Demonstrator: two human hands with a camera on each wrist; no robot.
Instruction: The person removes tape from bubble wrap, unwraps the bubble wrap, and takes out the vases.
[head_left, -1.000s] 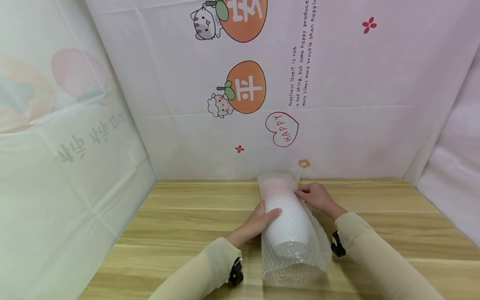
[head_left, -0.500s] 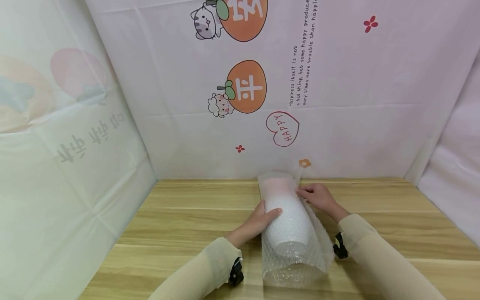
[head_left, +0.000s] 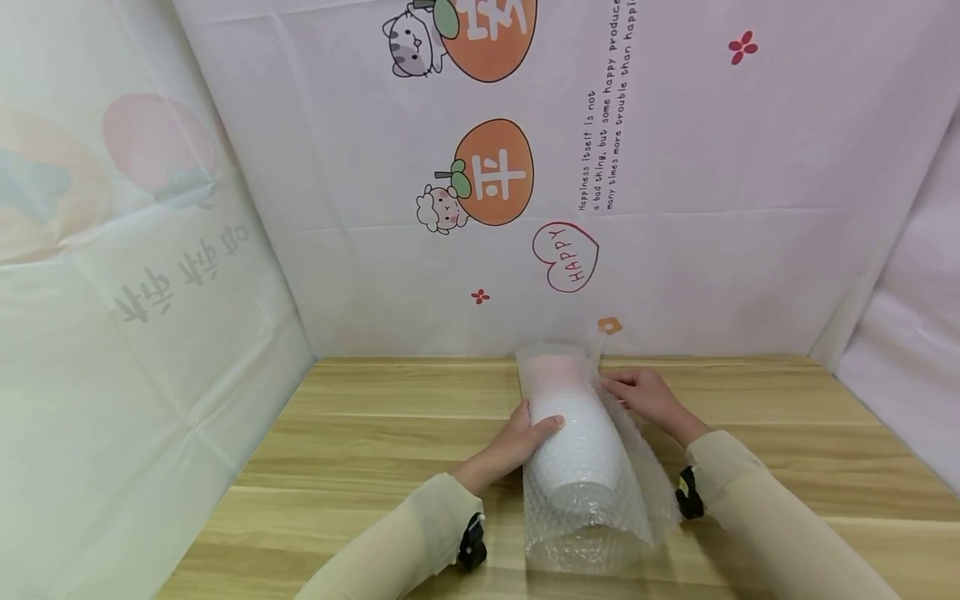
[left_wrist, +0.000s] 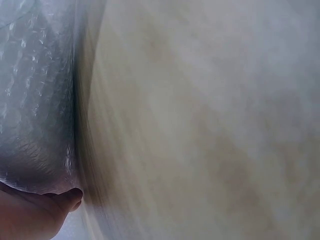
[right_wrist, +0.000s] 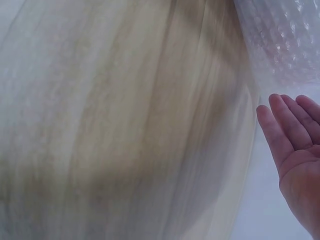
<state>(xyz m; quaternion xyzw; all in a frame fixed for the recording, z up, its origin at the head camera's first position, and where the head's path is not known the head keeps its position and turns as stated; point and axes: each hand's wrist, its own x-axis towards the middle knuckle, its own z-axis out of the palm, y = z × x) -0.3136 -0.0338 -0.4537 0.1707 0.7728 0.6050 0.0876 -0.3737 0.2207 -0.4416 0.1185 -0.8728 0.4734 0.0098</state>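
A white vase (head_left: 576,450) with a pinkish end lies on its side inside clear bubble wrap (head_left: 592,546), the pink end toward the back wall. My left hand (head_left: 513,437) grips the wrapped vase from the left, thumb on top; its other fingers are mostly hidden. At the vase's right side, my right hand (head_left: 645,396) pinches the edge of a loose flap of the wrap near the far end. The left wrist view shows the bubble wrap (left_wrist: 35,100) close beside a fingertip. In the right wrist view, several fingers extend just below the wrap (right_wrist: 285,35).
A wood-grain table (head_left: 360,467) extends around the vase to both sides. The printed white backdrop (head_left: 697,275) rises along the table's back edge, close to the vase's far end. Another white sheet (head_left: 150,375) hangs at the left.
My right hand has moved slightly right, drawing the bubble wrap flap outward, so it spreads wider beside the vase. The left hand and the vase have stayed in place.
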